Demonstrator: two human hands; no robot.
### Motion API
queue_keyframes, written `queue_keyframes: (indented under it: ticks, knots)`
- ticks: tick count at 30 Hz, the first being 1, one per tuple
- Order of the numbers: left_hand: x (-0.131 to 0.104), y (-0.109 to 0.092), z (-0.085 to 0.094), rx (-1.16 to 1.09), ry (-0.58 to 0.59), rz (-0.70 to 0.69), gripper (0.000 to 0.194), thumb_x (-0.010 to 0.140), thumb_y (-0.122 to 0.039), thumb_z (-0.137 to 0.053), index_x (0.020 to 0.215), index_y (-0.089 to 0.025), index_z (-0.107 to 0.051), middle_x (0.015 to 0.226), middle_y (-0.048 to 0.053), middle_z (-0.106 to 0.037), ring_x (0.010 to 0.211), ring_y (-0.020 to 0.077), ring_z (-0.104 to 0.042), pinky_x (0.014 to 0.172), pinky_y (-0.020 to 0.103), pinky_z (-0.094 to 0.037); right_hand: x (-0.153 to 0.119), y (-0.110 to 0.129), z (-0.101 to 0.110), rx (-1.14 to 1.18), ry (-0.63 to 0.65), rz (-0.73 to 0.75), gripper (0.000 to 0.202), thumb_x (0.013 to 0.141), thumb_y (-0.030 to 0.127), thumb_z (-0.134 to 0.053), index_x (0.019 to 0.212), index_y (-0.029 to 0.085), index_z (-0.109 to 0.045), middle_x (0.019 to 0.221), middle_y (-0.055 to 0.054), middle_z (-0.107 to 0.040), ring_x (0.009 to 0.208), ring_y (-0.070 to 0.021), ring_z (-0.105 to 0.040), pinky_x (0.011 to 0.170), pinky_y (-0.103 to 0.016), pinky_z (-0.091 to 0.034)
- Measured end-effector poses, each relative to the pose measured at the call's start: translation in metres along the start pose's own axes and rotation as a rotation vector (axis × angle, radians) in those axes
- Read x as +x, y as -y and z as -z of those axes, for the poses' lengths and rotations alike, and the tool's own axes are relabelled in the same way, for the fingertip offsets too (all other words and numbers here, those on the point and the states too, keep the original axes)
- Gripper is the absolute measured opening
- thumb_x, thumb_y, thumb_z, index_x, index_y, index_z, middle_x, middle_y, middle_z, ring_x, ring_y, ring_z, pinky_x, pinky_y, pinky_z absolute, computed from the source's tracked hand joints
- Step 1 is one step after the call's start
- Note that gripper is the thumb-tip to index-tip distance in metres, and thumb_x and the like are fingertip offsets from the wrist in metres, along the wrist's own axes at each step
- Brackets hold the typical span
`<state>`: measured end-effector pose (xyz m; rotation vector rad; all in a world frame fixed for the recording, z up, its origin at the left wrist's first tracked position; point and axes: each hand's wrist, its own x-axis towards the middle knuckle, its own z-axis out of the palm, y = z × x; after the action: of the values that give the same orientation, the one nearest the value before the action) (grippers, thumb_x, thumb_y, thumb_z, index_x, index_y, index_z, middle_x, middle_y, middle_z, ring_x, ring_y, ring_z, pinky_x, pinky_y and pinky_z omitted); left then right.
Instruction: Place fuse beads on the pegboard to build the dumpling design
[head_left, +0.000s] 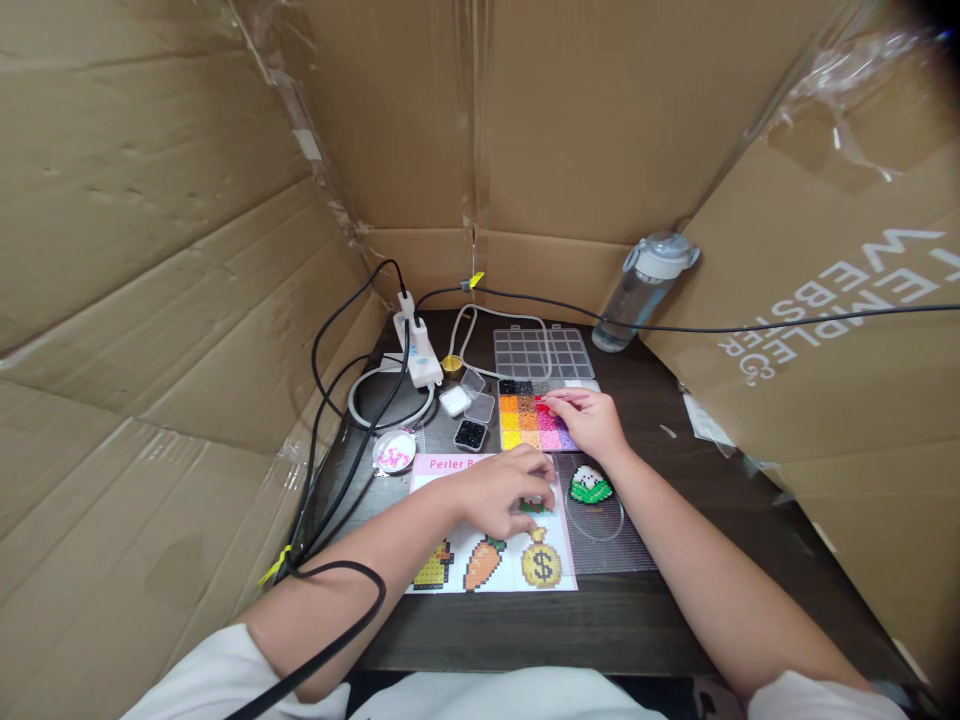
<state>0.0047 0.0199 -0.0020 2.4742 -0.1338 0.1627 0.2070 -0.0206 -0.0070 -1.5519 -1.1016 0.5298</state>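
My right hand [589,420] reaches over the sorted bead box [512,439]. Its thumb and fingers are pinched together above the red and pink beads, on something too small to make out. My left hand [510,490] hovers over or rests on the printed pattern sheet [457,575], its fingers curved and apart with nothing between them. Part of the sheet's pictures is hidden under that hand; a carrot and a money bag show below it. To the right, a green and white bead figure [590,485] sits on the clear pegboard [630,555].
Small boxes of black beads [470,434] and white beads [454,401] stand left of the bead box, near a round dish of pink beads [394,452]. Behind are the box's lid [544,354], a power strip [418,350] and a water bottle [645,290]. Cardboard walls surround the table; a black cable [371,620] crosses my left arm.
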Motion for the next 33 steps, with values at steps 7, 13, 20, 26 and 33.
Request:
queue_keyframes:
  ticks: [7, 13, 20, 26, 33]
  knots:
    - [0.0006, 0.0004, -0.0002, -0.016, -0.011, -0.022, 0.028, 0.073, -0.024, -0.073, 0.100, -0.021, -0.068, 0.119, 0.010, -0.055, 0.111, 0.0275, -0.053, 0.098, 0.042, -0.046, -0.0018, 0.0005, -0.0012, -0.003, -0.007, 0.000, 0.019, 0.074, 0.036, -0.071, 0.075, 0.019, -0.078, 0.082, -0.008, -0.078, 0.076, -0.0233, -0.073, 0.073, -0.035, -0.060]
    - [0.0001, 0.0006, -0.0005, -0.008, -0.011, -0.018, 0.028, 0.073, -0.024, -0.074, 0.100, -0.021, -0.068, 0.120, 0.010, -0.054, 0.113, 0.0269, -0.051, 0.099, 0.041, -0.045, -0.0010, -0.0006, -0.0015, 0.008, -0.031, -0.010, 0.020, 0.072, 0.037, -0.072, 0.074, 0.018, -0.078, 0.081, -0.008, -0.078, 0.076, -0.0237, -0.073, 0.072, -0.035, -0.060]
    - [0.0006, 0.0001, -0.0003, 0.007, -0.001, -0.013, 0.029, 0.073, -0.023, -0.074, 0.101, -0.020, -0.068, 0.119, 0.010, -0.055, 0.112, 0.0272, -0.053, 0.099, 0.041, -0.046, -0.0007, -0.0017, -0.0013, 0.015, -0.043, -0.020, 0.021, 0.071, 0.038, -0.073, 0.074, 0.017, -0.077, 0.079, -0.009, -0.078, 0.073, -0.0235, -0.073, 0.069, -0.035, -0.060]
    - [0.0006, -0.0008, 0.0005, -0.005, 0.002, -0.005, 0.029, 0.072, -0.024, -0.073, 0.101, -0.020, -0.068, 0.120, 0.010, -0.055, 0.112, 0.0277, -0.053, 0.098, 0.042, -0.047, 0.0005, -0.0028, -0.0014, 0.023, -0.054, -0.017, 0.021, 0.072, 0.038, -0.071, 0.074, 0.017, -0.077, 0.080, -0.009, -0.078, 0.072, -0.0232, -0.073, 0.070, -0.036, -0.060]
    - [0.0005, -0.0003, 0.0001, -0.012, -0.003, -0.016, 0.028, 0.073, -0.024, -0.073, 0.101, -0.021, -0.068, 0.120, 0.010, -0.054, 0.113, 0.0283, -0.052, 0.100, 0.043, -0.046, 0.0003, -0.0035, -0.0018, 0.017, -0.051, -0.024, 0.021, 0.071, 0.038, -0.073, 0.074, 0.018, -0.077, 0.080, -0.008, -0.078, 0.074, -0.0234, -0.073, 0.070, -0.035, -0.060]
